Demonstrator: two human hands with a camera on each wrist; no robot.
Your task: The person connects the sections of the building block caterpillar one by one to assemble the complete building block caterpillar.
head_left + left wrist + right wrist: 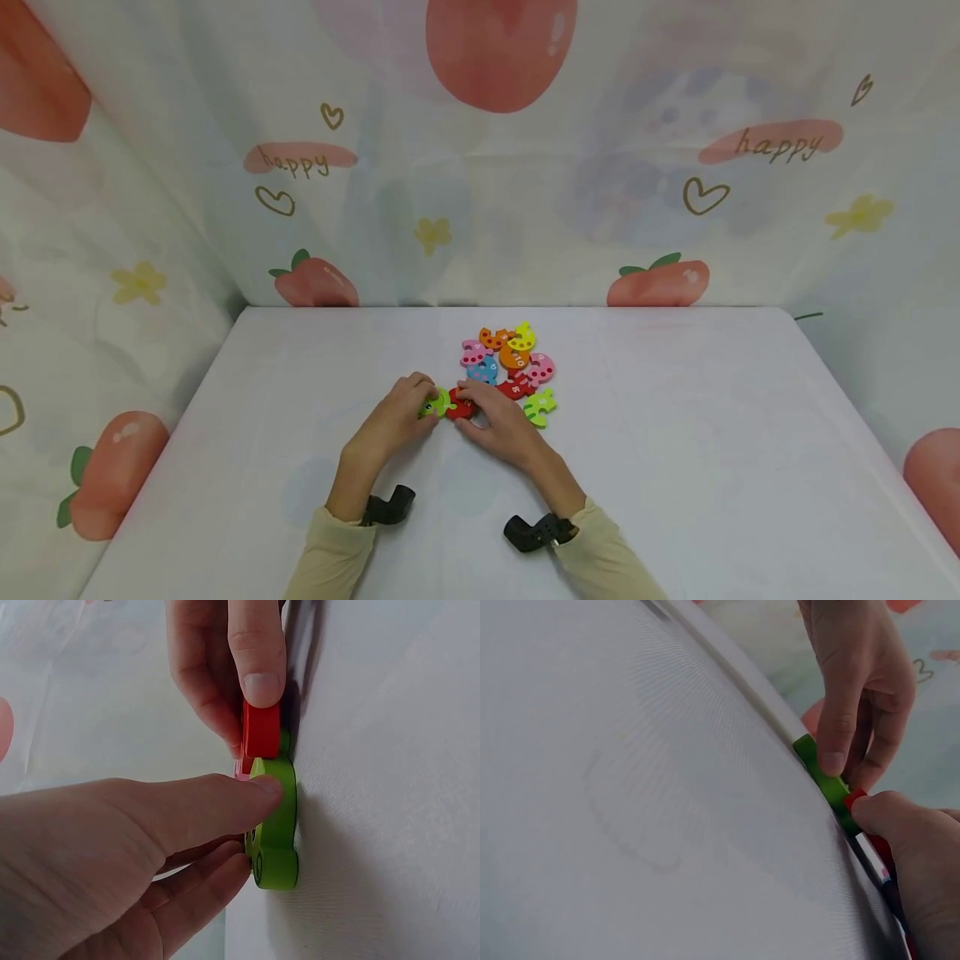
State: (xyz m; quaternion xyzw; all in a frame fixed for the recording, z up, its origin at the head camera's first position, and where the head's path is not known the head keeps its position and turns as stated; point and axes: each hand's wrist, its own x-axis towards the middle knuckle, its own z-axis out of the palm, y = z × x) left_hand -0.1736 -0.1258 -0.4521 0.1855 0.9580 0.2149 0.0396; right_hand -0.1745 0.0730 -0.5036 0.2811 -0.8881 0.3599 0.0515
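At a desk [690, 467] covered in white cloth, a person in pale beige sleeves [330, 552] leans both arms toward the middle. The left hand [396, 415] pinches a thick, flat lime-green piece [282, 825] with a drawn eye between thumb and fingers; the right hand [506, 427] pinches a thick red piece [262, 735] against its end. Whether they interlock, I cannot tell. Near the right hand lies a loose cluster of orange, yellow, pink, blue, red and green pieces [515, 358].
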